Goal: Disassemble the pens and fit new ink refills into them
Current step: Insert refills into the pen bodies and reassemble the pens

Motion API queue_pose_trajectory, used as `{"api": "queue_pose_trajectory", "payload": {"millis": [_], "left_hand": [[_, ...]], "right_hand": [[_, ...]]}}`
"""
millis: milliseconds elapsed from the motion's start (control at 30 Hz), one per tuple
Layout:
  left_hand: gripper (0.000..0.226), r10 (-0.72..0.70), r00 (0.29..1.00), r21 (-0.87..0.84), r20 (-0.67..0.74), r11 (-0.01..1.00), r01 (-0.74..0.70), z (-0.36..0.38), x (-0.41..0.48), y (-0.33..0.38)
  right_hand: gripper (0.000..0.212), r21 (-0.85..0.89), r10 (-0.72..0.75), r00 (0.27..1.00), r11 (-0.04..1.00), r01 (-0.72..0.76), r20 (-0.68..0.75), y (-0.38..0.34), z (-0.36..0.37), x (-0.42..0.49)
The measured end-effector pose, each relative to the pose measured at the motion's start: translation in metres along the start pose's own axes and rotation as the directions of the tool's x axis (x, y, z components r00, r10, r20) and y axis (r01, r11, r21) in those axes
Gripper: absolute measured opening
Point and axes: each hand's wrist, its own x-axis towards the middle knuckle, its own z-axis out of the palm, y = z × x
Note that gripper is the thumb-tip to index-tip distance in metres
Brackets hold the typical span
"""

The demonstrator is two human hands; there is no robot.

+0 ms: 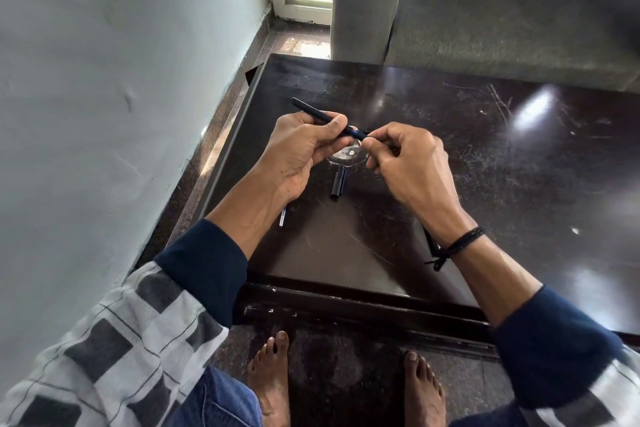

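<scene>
A black pen barrel [311,111] is held above the dark table [450,156], pointing up and to the left. My left hand [304,152] grips its middle. My right hand [405,159] pinches the barrel's front end between fingertips; the tip itself is hidden by the fingers. A black pen cap [337,184] lies on the table just below the hands. A thin clear refill tube [283,217] pokes out from under my left wrist, mostly hidden.
The table's left edge runs close to a pale wall [104,80]. A grey sofa [502,10] stands behind the far edge. My bare feet [273,378] rest on the floor below the near edge.
</scene>
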Motion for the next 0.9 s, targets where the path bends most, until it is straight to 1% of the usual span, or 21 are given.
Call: {"api": "queue_pose_trajectory", "payload": {"millis": [167,200,267,367,500,567,633,733,900], "left_hand": [[0.008,0.001,1.000,-0.002,0.001,1.000,-0.001,0.0010,-0.0001,-0.0002],[0.009,0.001,1.000,-0.001,0.003,1.000,-0.001,0.0014,-0.0002,-0.0004],[0.008,0.001,1.000,0.001,0.010,1.000,-0.001,0.0020,-0.0008,-0.0008],[0.007,0.001,1.000,0.000,0.015,1.000,-0.001,0.0020,-0.0009,-0.0009],[0.005,0.005,1.000,-0.005,0.005,1.000,-0.005,0.0016,-0.0007,-0.0007],[0.005,0.006,1.000,-0.006,0.002,1.000,-0.006,0.0013,-0.0010,-0.0002],[0.006,0.006,1.000,-0.005,0.001,1.000,-0.006,0.0016,-0.0011,-0.0002],[0.008,0.004,1.000,-0.004,0.002,1.000,-0.004,0.0023,-0.0020,-0.0004],[0.010,-0.003,1.000,-0.001,0.007,1.000,0.003,0.0023,-0.0020,-0.0009]], "right_hand": [[0.011,0.013,-0.025,0.999,1.000,0.026,-0.038,-0.0004,0.0005,-0.0006],[0.009,0.017,-0.025,0.999,1.000,0.026,-0.043,-0.0006,0.0005,-0.0007],[0.005,0.013,-0.017,0.999,1.000,0.018,-0.030,-0.0013,0.0003,-0.0007],[0.013,-0.010,-0.012,1.000,1.000,0.012,-0.010,-0.0014,0.0000,-0.0001],[0.013,0.028,-0.001,1.000,1.000,0.001,-0.014,-0.0022,-0.0005,-0.0011],[0.018,0.010,-0.020,0.999,1.000,0.021,-0.031,-0.0021,-0.0012,-0.0018],[0.016,-0.001,-0.015,0.999,1.000,0.015,-0.041,-0.0020,-0.0019,-0.0016],[0.008,0.002,0.003,1.000,1.000,-0.003,-0.024,-0.0030,-0.0023,-0.0010],[0.014,-0.001,0.013,1.000,1.000,-0.013,0.003,-0.0023,-0.0020,-0.0010]]}}
